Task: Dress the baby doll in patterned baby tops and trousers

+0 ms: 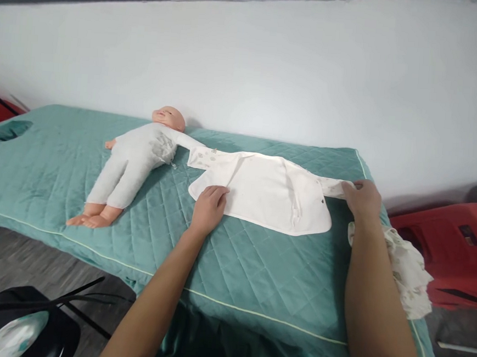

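Observation:
A white baby shirt (262, 188) lies spread open on the quilted green bed cover (252, 267), inside facing up, with small prints on its sleeves. My left hand (210, 208) rests on the shirt's lower left edge, fingers lying on the cloth and thumb a little apart. At the far right, my right hand (361, 198) pinches the end of the right-hand sleeve, which is stretched out sideways. A baby doll (135, 156) with a white cloth body lies on its back to the left. One of its arms reaches to the shirt's left sleeve.
Crumpled white printed cloth (411, 269) hangs at the bed's right edge, partly behind my right forearm. Red plastic chairs or stools (459, 251) stand beyond it. A black chair (41, 322) with a white and green item is at lower left. The wall (246, 74) runs behind the bed.

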Motion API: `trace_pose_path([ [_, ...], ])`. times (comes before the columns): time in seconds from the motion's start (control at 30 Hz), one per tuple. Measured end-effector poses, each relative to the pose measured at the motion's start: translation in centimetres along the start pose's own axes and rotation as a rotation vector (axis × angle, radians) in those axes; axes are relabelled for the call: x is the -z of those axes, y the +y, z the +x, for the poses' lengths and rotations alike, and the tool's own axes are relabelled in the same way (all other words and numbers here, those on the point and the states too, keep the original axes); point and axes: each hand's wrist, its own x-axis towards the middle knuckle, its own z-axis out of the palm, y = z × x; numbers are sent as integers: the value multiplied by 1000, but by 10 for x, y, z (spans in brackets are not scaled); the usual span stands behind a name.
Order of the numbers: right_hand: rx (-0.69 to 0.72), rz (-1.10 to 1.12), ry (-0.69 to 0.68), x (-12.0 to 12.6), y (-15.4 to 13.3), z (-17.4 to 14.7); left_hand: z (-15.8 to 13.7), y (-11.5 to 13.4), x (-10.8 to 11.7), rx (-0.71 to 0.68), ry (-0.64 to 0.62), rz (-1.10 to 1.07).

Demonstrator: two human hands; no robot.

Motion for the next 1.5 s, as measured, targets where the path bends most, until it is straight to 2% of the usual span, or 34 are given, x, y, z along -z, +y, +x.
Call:
trace_pose_path([
  [0.13, 43, 214, 31, -4, -4, 4, 1, 0, 0, -3, -7, -7],
  [0.23, 133, 332, 119, -5, -1, 6, 0, 0, 0, -3, -12, -9],
  [0.3, 168, 258, 143, -5, 4, 7, 0, 0, 0, -6, -18, -10],
  [0.4, 132, 21, 79, -6, 10, 5, 0, -1, 1, -8, -25, -12],
  [0.47, 131, -78, 88, -8, 10, 3, 0, 0, 1, -10, -27, -11],
  [0.57, 258, -89, 156, -14, 0, -1, 1, 2, 2, -21, -38, 1],
  [0.63, 384, -35, 149, -19, -14, -8, 1, 3, 2, -32, -45, 14],
  [0.73, 585, 90, 28, -30, -44, -35, 1, 5, 2, -38, -39, 45],
  [0.8, 720, 176, -164, -41, -65, -63, 0, 7, 2, -67, -31, 77],
  [0.87, 781, 205, -399, -54, -82, -93, -2, 9, 0, -146, -42, 95],
  [0.93, 804, 117, -498, -69, -93, -119, -4, 12, -1, -252, -85, 79],
  [1.07, 756, -196, -452, -94, -104, -138, -4, 24, -7, -359, -220, 29],
  [1.17, 636, -298, -370, -103, -111, -128, 3, 34, -16, -277, -288, 38],
  [1.27, 510, -301, -332, -110, -120, -114, 18, 41, -29, -133, -329, 89],
  [1.37, 402, -259, -282, -115, -127, -106, 44, 41, -44, -61, -351, 134],
  [1.5, 392, -172, -138, -118, -124, -101, 79, 34, -60, 45, -342, 145],
])
